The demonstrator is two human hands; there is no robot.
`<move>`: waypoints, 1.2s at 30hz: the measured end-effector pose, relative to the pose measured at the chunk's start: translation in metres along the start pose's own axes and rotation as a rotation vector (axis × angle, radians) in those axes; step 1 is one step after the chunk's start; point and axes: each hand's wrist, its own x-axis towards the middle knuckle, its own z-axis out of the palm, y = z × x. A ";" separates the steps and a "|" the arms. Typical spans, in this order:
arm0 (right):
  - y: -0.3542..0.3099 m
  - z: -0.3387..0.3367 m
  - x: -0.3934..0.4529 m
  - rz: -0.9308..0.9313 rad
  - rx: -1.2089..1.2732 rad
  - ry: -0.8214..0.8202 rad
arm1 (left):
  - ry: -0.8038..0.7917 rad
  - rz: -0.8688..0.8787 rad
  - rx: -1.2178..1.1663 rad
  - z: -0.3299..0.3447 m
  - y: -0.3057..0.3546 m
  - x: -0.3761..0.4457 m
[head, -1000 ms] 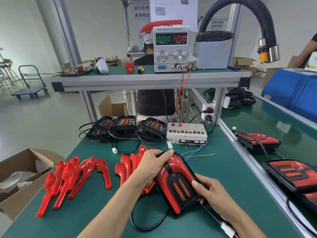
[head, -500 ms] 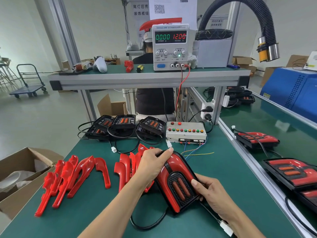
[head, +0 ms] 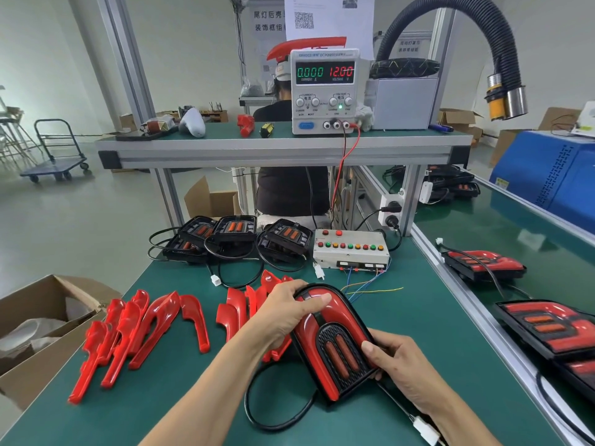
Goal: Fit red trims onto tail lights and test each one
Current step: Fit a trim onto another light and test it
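Note:
A black tail light (head: pixel 338 355) with a red trim (head: pixel 343 312) around its top lies on the green bench in front of me. My left hand (head: pixel 289 312) grips its upper left edge, thumb pressing on the trim. My right hand (head: pixel 394 363) holds the lower right edge, thumb on the black grille. The light's black cable (head: pixel 257 410) loops below, ending in a white plug (head: pixel 426 431). Loose red trims (head: pixel 141 329) lie to the left, and more red trims (head: pixel 240 309) sit behind my left hand.
Several untrimmed black tail lights (head: pixel 235 231) sit at the bench's far edge beside a test box (head: pixel 351 251) with coloured buttons. A power supply (head: pixel 325 90) on the shelf reads 0.000 and 12.00. Finished lights (head: pixel 483 263) lie on the right conveyor. A cardboard box (head: pixel 38 320) stands at left.
Both hands keep their hold on the tail light. The view has shifted slightly; nothing else has visibly moved.

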 end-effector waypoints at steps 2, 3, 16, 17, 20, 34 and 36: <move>0.003 0.002 0.000 -0.013 0.012 0.022 | 0.007 -0.015 -0.002 0.002 0.001 0.001; 0.003 0.002 -0.001 -0.014 0.019 0.025 | 0.008 -0.024 -0.001 0.003 0.001 0.001; 0.010 -0.011 0.002 0.009 0.069 -0.014 | 0.093 -0.063 -0.104 0.002 -0.004 -0.001; 0.011 -0.011 0.002 0.005 0.076 0.004 | 0.099 -0.044 -0.103 0.002 -0.004 -0.001; 0.015 -0.011 -0.001 0.001 0.133 0.048 | 0.132 0.034 -0.172 0.008 0.002 -0.002; 0.012 -0.056 -0.040 0.067 0.338 0.439 | -0.037 0.508 1.006 0.061 -0.054 -0.041; 0.008 -0.064 -0.044 0.070 0.351 0.389 | -0.061 0.436 1.166 0.068 -0.051 -0.032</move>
